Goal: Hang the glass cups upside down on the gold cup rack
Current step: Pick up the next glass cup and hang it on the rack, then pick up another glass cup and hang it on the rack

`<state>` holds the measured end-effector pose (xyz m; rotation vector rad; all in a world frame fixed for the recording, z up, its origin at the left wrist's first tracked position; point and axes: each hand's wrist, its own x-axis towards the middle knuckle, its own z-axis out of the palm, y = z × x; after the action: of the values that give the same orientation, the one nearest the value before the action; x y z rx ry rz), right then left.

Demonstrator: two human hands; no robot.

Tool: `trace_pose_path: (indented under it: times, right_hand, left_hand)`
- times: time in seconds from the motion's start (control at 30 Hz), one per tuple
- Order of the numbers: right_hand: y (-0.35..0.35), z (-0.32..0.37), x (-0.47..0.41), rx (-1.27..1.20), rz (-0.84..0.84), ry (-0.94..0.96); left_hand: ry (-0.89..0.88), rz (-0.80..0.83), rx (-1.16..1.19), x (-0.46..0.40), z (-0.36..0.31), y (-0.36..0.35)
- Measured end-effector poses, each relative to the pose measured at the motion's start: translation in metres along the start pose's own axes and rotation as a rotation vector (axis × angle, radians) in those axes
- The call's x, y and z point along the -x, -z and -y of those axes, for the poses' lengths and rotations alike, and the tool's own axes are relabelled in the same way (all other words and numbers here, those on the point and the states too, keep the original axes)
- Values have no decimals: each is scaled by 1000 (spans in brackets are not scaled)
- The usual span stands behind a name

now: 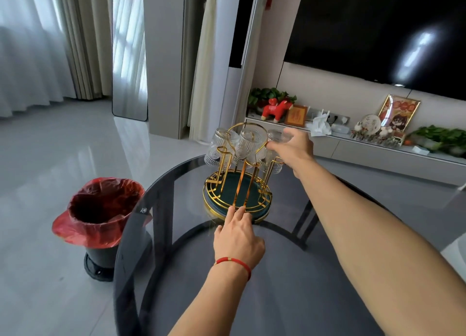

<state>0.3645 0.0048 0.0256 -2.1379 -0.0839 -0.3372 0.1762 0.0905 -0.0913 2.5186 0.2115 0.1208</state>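
The gold cup rack [237, 184] with a dark green round tray base stands on the round smoked-glass table [191, 260]. Ribbed glass cups hang upside down on its arms: one at the left [219, 146], one in the middle [248, 144], more behind. My right hand [293, 144] reaches over the rack's right side and grips a glass cup [277, 136] by its base, upside down at an arm. My left hand [238, 237], with a red string on the wrist, rests its fingertips on the front rim of the tray.
A bin with a red bag [100, 209] stands on the floor left of the table. Behind are a low TV shelf [353, 144] with ornaments and plants, a large dark screen, a floor mirror and curtains.
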Motion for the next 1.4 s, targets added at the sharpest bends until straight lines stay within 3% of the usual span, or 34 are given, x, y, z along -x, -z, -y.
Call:
trace_pose_path:
  times: [0.53, 0.83, 0.97, 1.1, 1.3, 1.4]
  right_hand:
    - [13, -4, 2, 11, 452, -97]
    - [132, -31, 140, 91, 158, 109]
    - [186, -68, 215, 306, 27, 268]
    - [223, -108, 260, 466, -105, 269]
    - [222, -149, 288, 967, 69, 185]
    - [222, -157, 293, 1053, 89, 200]
  left_hand:
    - [-8, -5, -30, -1, -1, 0]
    - [-259, -60, -26, 23, -34, -1]
    - [-379, -31, 91, 40, -59, 0]
    - [-394, 49, 228, 64, -76, 0]
    - [-506, 163, 85, 95, -79, -12]
    - [-549, 155, 38, 103, -82, -16]
